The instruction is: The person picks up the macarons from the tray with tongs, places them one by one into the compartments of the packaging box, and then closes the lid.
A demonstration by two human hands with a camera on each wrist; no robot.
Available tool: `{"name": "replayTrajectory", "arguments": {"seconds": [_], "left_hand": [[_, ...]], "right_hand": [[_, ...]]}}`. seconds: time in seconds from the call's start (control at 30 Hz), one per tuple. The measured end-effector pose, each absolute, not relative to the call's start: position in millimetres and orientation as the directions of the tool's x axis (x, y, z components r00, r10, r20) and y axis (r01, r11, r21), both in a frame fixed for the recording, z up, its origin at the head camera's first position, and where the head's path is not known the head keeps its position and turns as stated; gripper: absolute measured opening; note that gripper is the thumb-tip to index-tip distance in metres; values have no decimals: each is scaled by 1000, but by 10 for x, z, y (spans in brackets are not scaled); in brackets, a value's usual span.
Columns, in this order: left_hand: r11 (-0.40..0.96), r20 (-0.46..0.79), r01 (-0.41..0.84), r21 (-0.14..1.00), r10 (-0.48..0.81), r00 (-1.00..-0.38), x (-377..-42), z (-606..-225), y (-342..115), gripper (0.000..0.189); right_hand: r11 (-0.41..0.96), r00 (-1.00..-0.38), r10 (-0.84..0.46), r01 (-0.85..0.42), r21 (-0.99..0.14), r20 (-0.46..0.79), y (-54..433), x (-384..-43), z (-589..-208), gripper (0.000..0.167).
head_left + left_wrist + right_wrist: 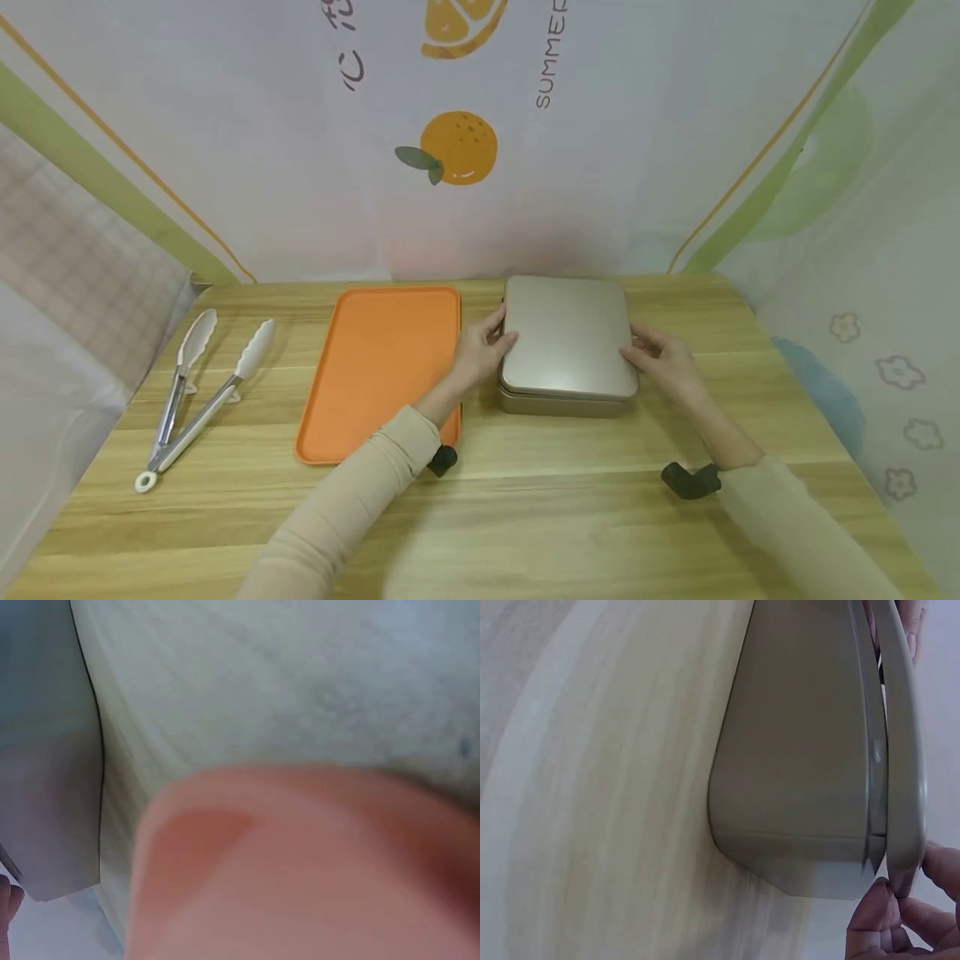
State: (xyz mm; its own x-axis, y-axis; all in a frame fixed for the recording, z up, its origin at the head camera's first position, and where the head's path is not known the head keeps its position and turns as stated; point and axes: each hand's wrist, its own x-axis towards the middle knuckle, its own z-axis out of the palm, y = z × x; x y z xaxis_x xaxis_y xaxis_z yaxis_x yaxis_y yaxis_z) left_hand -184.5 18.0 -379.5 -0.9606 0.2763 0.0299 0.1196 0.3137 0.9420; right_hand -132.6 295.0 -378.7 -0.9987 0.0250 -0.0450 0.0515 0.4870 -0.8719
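A square metal tin (562, 407) stands on the wooden table, right of centre in the head view. Its lid (566, 333) sits over it slightly raised, and a narrow gap shows between lid (906, 772) and tin (802, 750) in the right wrist view. At the lid's left edge my left hand (476, 354) holds on with thumb on top. My right hand (667, 367) pinches the lid's right edge between thumb and fingers. In the left wrist view a blurred close shape covers the lower part, and the tin (49, 817) is at the left. The tin's inside is hidden.
An orange tray (382, 367) lies left of the tin, partly under my left forearm. Farther left are spread tongs (198, 425) with white tips. A printed curtain (600, 183) hangs behind the table (555, 517). Black wrist pieces (690, 482) show near both cuffs.
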Motion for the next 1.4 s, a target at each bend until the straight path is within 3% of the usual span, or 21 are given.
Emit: {"name": "replayTrajectory", "arguments": {"seconds": [1.4], "left_hand": [[302,-36,28,953,206,-978,-1765,-3924,243,58]], "right_hand": [[531,-999,0,37,-846,-44,2935,-1340,-3920,52]]}}
